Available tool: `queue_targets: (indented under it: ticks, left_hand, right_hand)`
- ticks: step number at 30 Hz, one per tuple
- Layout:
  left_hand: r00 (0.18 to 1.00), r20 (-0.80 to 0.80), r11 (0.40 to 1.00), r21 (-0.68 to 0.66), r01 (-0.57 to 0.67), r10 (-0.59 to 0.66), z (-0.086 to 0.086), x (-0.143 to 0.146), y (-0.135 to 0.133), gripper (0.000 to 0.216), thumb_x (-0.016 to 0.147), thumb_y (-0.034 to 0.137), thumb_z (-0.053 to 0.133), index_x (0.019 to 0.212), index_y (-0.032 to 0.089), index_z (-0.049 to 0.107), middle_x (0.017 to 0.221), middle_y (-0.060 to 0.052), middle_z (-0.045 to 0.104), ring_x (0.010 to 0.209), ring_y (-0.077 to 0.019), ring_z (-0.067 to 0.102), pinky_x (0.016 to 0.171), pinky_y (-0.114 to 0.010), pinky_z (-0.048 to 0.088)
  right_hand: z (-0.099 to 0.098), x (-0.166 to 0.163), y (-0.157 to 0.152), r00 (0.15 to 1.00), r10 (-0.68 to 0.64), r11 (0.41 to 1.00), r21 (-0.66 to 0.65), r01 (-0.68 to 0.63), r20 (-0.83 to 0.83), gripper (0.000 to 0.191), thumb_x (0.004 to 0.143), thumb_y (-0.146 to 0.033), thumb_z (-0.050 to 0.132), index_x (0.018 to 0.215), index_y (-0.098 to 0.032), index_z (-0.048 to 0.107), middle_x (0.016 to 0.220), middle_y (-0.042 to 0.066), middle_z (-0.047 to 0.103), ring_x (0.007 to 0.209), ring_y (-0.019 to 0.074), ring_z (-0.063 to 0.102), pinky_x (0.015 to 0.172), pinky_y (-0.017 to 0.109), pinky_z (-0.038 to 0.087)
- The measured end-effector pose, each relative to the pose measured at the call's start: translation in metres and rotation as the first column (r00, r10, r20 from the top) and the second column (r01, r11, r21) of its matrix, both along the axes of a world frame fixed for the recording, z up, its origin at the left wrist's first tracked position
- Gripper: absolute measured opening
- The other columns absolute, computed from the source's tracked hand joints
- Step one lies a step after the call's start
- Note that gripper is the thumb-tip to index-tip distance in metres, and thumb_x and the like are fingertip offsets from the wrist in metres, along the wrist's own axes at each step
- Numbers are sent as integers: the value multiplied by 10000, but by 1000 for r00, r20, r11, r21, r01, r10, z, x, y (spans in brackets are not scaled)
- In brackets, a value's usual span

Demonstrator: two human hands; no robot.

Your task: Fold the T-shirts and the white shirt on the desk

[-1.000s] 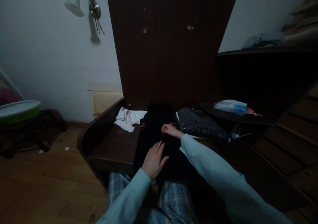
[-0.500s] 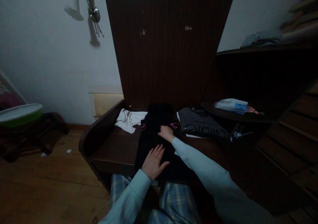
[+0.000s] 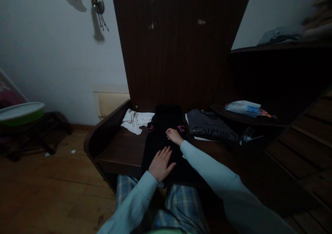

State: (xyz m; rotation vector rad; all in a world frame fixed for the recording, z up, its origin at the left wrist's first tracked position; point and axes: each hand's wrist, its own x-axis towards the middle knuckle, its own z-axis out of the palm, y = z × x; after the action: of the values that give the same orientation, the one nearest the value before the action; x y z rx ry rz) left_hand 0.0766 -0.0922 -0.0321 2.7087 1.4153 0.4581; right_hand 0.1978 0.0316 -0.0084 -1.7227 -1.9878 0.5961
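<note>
A black garment with small pink marks lies lengthwise on a dark wooden surface in front of me. My left hand rests flat on its near end, fingers stretched out. My right hand reaches farther along the garment, fingers curled and pinching at the cloth near a pink mark. Both arms wear light blue sleeves. My plaid-trousered legs show below the surface's edge.
A crumpled white cloth lies left of the black garment, a folded grey garment right of it. A dark upright panel rises behind. A shelf at right holds a plastic packet. Wooden floor and a green-rimmed basin are at left.
My right hand has shifted slightly along the black garment, staying near the pink marks. My left hand stays flat in place. The view has tilted a little.
</note>
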Motion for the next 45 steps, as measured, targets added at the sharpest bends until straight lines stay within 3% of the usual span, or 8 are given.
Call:
queue_targets:
  ticks: [3,7,12,16,23,30,35,45]
  left_hand:
    - [1000,-4,1000,0,-1,1,-3,0,1,497,856,399,344,1268,124,376,1374,-111,342,1276,-211,278,1017,-415,277]
    - [1000,-15,1000,-11,5,-5,-5,-1,2,510,850,401,346,1271,116,374,1376,-112,339,1282,-213,264,1026,-410,267]
    - [1000,-18,1000,-15,2,-2,-1,-2,1,504,848,393,356,1274,125,374,1381,-105,328,1277,-214,277,1021,-408,276]
    - [1000,-22,1000,-23,15,-15,1,-2,0,508,844,376,373,1282,120,364,1390,-101,311,1279,-213,272,1022,-404,277]
    - [1000,-4,1000,12,24,-24,-2,-2,4,493,833,356,406,1270,131,383,1370,-120,347,1259,-232,310,994,-427,309]
    - [990,91,993,60,101,-106,6,-8,-15,353,834,333,436,1157,213,515,1338,-101,393,1215,-223,371,972,-405,343]
    - [986,26,982,97,162,-165,-10,-17,-43,742,694,522,565,1304,164,338,1352,-130,368,1232,-263,335,992,-444,305]
    - [996,-79,917,398,-11,47,-54,-20,-44,590,775,108,404,1340,221,279,1367,-47,370,1268,-180,284,1012,-375,240]
  right_hand:
    - [-7,7,-11,993,109,989,96,-112,31,182,809,-193,483,960,-142,571,906,61,612,820,126,582,752,231,440]
    - [-16,17,-30,943,290,896,299,-328,164,284,825,-257,478,1070,-128,542,1069,126,535,1020,196,502,909,346,389]
    - [-1,58,-63,879,472,854,216,-474,60,323,856,-340,418,1124,-189,517,1147,85,530,1080,172,490,956,345,374]
    - [4,105,-113,938,344,922,170,-348,51,412,866,-413,362,1218,-221,453,1253,69,483,1161,176,437,999,370,333]
    - [-40,142,-179,896,298,920,150,-361,330,400,887,-332,321,1275,-278,399,1355,48,381,1268,192,293,1028,455,251]
    - [-57,131,-189,873,173,889,309,-337,455,564,794,-326,471,1321,-199,316,1375,81,341,1281,215,260,1024,464,243]
    - [-71,122,-188,882,55,844,450,-291,469,496,752,-148,419,1248,-173,420,1298,85,450,1242,212,331,995,451,282]
    - [-73,112,-187,873,-45,778,565,-273,485,547,705,-85,441,1236,-214,444,1263,81,476,1187,230,390,959,423,329]
